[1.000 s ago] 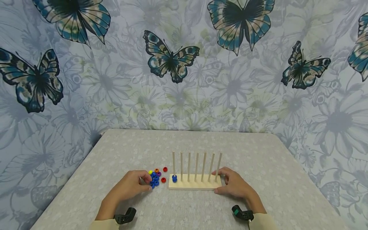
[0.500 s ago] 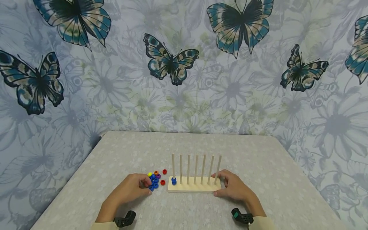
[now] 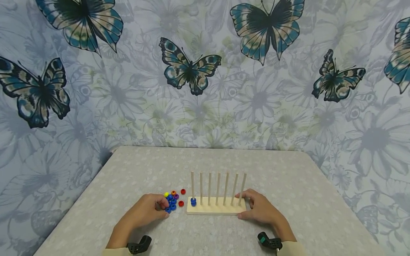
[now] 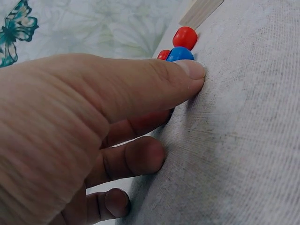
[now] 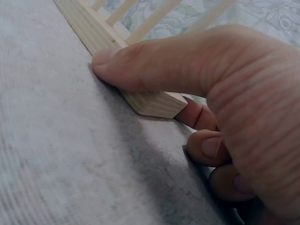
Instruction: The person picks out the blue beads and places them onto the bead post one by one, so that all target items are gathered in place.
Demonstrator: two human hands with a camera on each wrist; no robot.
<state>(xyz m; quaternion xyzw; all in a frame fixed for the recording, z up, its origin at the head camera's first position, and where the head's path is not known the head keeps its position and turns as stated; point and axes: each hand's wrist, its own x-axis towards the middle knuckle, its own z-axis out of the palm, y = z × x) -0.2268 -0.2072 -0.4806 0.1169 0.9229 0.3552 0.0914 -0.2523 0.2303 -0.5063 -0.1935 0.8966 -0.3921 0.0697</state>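
Note:
At the near edge of a small pile of beads, my left hand has its thumb and forefinger about a blue bead and pinches it. In the left wrist view the thumb partly covers a blue bead, and the forefinger is mostly hidden. My right hand grips the right end of a pale wooden peg board, thumb on the front edge and fingers behind. Upright pegs stand in a row on the board. Blue beads sit at the foot of the leftmost peg.
Two red beads lie between the pile and the board. An orange bead, a yellow bead and a purple bead edge the pile. A patterned cloth covers the table; a butterfly-print backdrop rises behind.
The head view has tilted up slightly, so everything sits a little lower. Both hands keep nearly the same places beside the beads and the board.

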